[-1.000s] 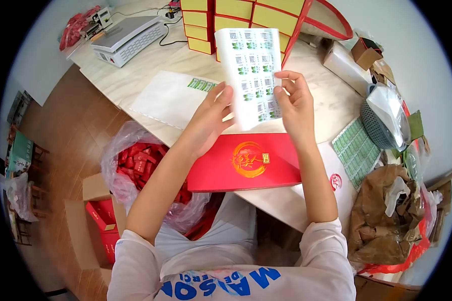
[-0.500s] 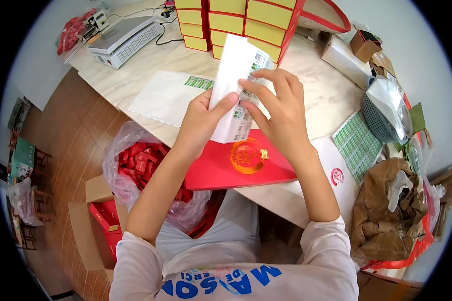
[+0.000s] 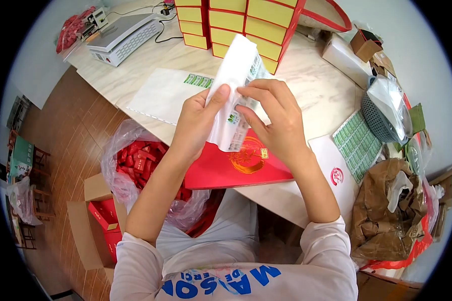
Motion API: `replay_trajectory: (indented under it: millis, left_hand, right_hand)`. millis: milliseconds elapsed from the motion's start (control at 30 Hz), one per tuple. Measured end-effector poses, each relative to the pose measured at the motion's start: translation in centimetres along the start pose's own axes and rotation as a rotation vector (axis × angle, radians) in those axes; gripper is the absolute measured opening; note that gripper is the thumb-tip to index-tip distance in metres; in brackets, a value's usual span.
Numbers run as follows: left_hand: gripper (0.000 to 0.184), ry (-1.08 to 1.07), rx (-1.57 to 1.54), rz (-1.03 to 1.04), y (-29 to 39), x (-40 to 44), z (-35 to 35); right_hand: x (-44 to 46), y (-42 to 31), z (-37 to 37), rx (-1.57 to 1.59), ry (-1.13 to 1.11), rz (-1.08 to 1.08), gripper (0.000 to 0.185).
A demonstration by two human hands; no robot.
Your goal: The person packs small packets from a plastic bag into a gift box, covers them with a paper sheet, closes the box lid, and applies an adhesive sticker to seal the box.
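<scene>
A white sticker sheet point(image 3: 229, 85), printed with small green labels and codes along its right side, is held up over the table. My left hand point(image 3: 198, 118) grips its lower left part, thumb on top. At the right side of the sheet, my right hand point(image 3: 276, 113) brings thumb and forefinger together on the sheet's printed edge. Whether a single label is between them is too small to tell. Beneath both hands lies a flat red gift box point(image 3: 216, 170) with a gold circular design. Another label sheet point(image 3: 160, 93) with a green row rests on the table behind my left hand.
Stacked red-and-yellow boxes point(image 3: 226, 25) stand at the back. A scale point(image 3: 123, 37) sits at the back left. On the right are green labels point(image 3: 357, 143), a grey basket point(image 3: 379, 120) and a brown paper bag point(image 3: 386, 215). A plastic bag of red packets point(image 3: 143, 158) is below left.
The sticker sheet has bent and tilted more. My left thumb has shifted up and left along it, and my right fingers have drawn closer together, slightly lower, at its edge.
</scene>
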State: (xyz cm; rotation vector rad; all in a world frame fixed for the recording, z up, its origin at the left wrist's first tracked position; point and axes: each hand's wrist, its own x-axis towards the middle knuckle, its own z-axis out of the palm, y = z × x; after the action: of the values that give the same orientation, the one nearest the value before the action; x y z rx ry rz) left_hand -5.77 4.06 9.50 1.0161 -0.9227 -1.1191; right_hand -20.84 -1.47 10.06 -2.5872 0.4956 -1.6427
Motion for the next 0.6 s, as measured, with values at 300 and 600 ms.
replay_trajectory:
  millis: [300,600]
  left_hand:
    - [0.047,-0.001,0.014,-0.017,-0.3,-0.1,0.0]
    - [0.045,0.074,0.029,0.094,-0.5,0.4,-0.2]
  right_hand:
    - [-0.1,-0.4,-0.2,-0.013,0.014,-0.042,0.021]
    - [-0.3,-1.5,-0.1,0.049,-0.049,0.010,0.027]
